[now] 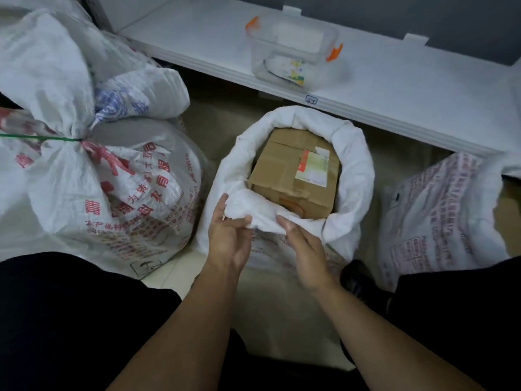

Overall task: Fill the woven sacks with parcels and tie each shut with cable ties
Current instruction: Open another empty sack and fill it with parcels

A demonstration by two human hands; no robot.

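Open woven sack (353,176) on the floor below the white shelf (394,88), rim rolled down, one cardboard parcel (293,179) inside. Near rim pinched by left hand (228,235) and right hand (304,244), fingers curled on the fabric. Left of it, one tied sack (135,198) with one green cable tie (39,137); right, one printed sack (434,218). On the shelf, one clear box (293,56).

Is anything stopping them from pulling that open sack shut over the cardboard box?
Nothing visible. Both the left hand and right hand already hold the near rim of the open sack. The cardboard box sits inside, below the rolled-down rim, and nothing lies across the mouth.
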